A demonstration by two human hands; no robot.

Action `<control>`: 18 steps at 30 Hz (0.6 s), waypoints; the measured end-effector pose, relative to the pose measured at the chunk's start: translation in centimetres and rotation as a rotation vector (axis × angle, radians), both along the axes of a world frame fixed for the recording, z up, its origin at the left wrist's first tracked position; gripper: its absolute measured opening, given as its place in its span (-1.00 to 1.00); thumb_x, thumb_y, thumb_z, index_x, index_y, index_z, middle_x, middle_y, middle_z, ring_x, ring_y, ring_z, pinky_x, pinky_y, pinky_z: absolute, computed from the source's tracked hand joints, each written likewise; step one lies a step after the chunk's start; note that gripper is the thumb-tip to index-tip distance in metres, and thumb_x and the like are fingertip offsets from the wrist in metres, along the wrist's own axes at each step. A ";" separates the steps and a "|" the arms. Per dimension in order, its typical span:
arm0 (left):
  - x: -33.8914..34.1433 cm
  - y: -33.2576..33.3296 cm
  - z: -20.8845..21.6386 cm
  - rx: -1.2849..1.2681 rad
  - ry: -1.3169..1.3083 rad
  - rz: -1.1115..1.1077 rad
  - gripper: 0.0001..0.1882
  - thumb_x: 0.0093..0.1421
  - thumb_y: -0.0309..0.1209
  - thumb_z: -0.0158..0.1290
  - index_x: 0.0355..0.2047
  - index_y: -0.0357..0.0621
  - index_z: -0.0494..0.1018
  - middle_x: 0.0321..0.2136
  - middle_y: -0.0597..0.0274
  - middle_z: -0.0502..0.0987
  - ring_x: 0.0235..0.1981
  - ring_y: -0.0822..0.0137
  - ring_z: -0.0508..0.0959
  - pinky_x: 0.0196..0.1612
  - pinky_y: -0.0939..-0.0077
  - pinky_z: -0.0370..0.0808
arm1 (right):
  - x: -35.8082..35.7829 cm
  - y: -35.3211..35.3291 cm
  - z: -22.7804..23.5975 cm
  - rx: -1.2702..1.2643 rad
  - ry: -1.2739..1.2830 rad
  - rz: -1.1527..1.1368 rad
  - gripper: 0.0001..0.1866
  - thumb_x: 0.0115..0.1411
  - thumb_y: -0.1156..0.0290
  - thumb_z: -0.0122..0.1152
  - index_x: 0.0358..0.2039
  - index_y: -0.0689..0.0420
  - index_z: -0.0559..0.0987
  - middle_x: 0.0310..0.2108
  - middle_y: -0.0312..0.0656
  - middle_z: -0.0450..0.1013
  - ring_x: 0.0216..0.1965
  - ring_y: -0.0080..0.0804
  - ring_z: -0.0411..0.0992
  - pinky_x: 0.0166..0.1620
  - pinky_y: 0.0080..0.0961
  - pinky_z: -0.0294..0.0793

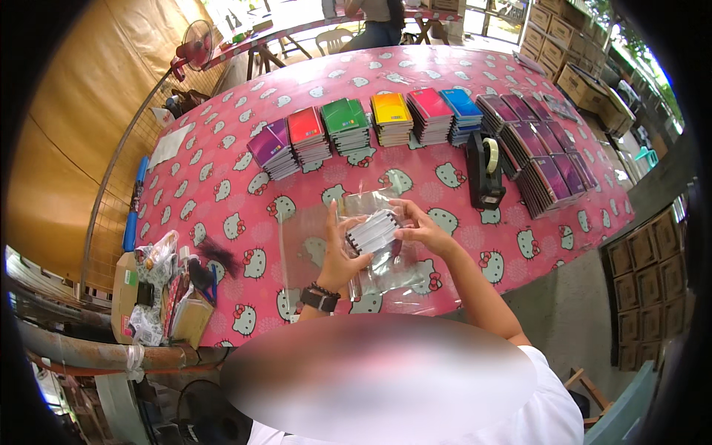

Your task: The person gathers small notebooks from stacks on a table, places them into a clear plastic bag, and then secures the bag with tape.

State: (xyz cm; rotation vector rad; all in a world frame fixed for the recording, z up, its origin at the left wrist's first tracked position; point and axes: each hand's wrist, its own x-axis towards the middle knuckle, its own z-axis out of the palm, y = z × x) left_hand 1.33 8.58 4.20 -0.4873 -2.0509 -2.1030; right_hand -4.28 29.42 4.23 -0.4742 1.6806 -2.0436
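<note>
White-edged notebooks [373, 232], bundled in a small stack, sit over clear plastic [406, 280] on the pink table [248, 194]; the left hand [337, 261] grips their left side, the right hand [429, 234] their right.

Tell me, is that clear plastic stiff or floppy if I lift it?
Probably floppy: the plastic looks thin and crinkled. It's likely light, since the pink cloth shows right through it. It might feel slippery too, because it shines.
</note>
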 end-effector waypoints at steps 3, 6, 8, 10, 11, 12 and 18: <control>-0.8 1.3 0.5 -0.099 0.071 0.083 0.10 -0.25 -0.65 0.06 0.27 -0.05 -0.32 -0.08 0.06 0.36 -0.02 0.23 0.36 0.06 0.33 0.30 | -0.1 -0.7 -0.1 0.414 0.474 0.022 -0.19 -0.07 0.24 0.33 0.18 0.01 0.15 -0.08 -0.12 0.22 -0.02 -0.28 0.21 0.05 -0.43 0.19; -1.6 1.0 1.3 -0.132 0.142 0.090 0.04 -0.14 -0.57 0.05 0.28 -0.03 -0.33 -0.07 0.07 0.33 -0.03 0.25 0.33 0.07 0.31 0.27 | 1.2 -1.8 1.0 0.613 0.544 -0.054 -0.19 -0.04 0.12 0.30 0.19 -0.03 0.14 -0.05 -0.07 0.19 -0.01 -0.21 0.18 0.07 -0.41 0.18; -2.6 0.8 1.8 0.048 0.164 0.081 -0.09 -0.05 -0.48 0.06 0.27 -0.07 -0.19 -0.02 0.07 0.28 -0.01 0.30 0.29 0.04 0.38 0.28 | 0.6 -1.4 2.0 0.459 0.380 -0.018 -0.18 -0.04 0.07 0.29 0.19 -0.02 0.14 -0.03 -0.06 0.19 0.02 -0.22 0.17 0.05 -0.39 0.19; -3.4 0.3 3.4 -0.097 0.030 0.241 -0.26 -0.05 -0.46 0.11 0.17 -0.10 0.09 -0.17 0.10 0.43 -0.16 0.30 0.43 -0.08 0.40 0.38 | -0.6 -0.6 2.0 0.383 0.408 -0.145 -0.30 -0.01 0.03 0.25 0.09 0.07 0.31 -0.07 -0.02 0.30 -0.06 -0.29 0.28 -0.06 -0.41 0.31; -3.9 -0.1 4.2 -0.172 -0.037 0.315 -0.33 -0.06 -0.45 0.14 0.12 -0.12 0.22 -0.24 0.11 0.51 -0.23 0.30 0.50 -0.14 0.41 0.42 | -1.3 0.0 1.8 0.479 0.440 -0.148 -0.38 0.00 0.05 0.25 0.01 0.10 0.37 -0.15 -0.03 0.35 -0.13 -0.33 0.33 -0.13 -0.42 0.34; -4.1 -1.6 4.8 -0.347 -0.089 0.249 -0.43 -0.05 -0.46 0.13 0.04 -0.14 0.30 -0.30 0.12 0.53 -0.29 0.33 0.52 -0.19 0.44 0.44 | -1.5 -1.1 3.0 0.560 0.475 -0.133 -0.45 0.01 0.06 0.25 -0.06 0.13 0.43 -0.23 -0.04 0.40 -0.21 -0.36 0.38 -0.19 -0.44 0.37; -5.8 -3.4 10.1 -0.632 -0.011 0.216 -0.70 -0.06 -0.52 0.13 -0.24 -0.20 0.49 -0.48 0.12 0.57 -0.43 0.33 0.59 -0.33 0.48 0.49 | -3.6 -2.3 7.2 0.789 0.603 -0.196 -0.69 -0.11 0.18 0.29 -0.47 0.16 0.56 -0.50 -0.13 0.47 -0.39 -0.20 0.45 -0.31 -0.31 0.42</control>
